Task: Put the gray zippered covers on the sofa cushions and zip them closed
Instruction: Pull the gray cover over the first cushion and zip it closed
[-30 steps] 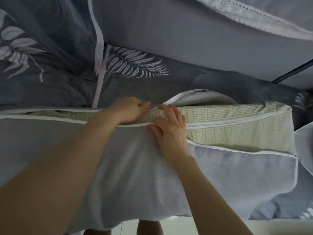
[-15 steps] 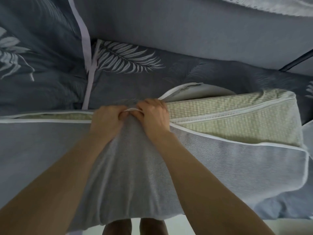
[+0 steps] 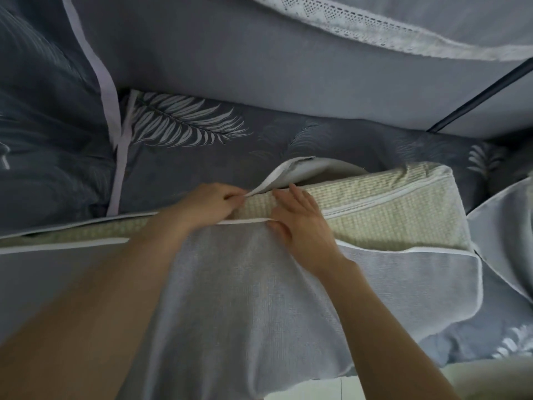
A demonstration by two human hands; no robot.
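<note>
A pale green checked sofa cushion (image 3: 389,215) lies across the sofa seat, half inside a gray cover (image 3: 248,298) with white piping. The cover's near side is drawn up to the cushion's top edge. Its far flap (image 3: 311,174) stands folded up behind the cushion. My left hand (image 3: 207,204) pinches the white edge of that far flap. My right hand (image 3: 300,220) lies flat with fingers spread on the cushion, its thumb pressing the near white edge. The right part of the cushion is bare. I cannot make out the zipper slider.
The sofa seat wears a dark blue leaf-print cover (image 3: 187,131). The gray backrest (image 3: 230,53) carries a white lace cloth (image 3: 375,27). More gray cover fabric (image 3: 507,241) lies at the right. A pale floor (image 3: 432,379) shows below the seat's front.
Both hands were bunched together gripping the cover's edge half a second ago. Now they are apart: the left pinches the far flap and the right lies flat on the cushion.
</note>
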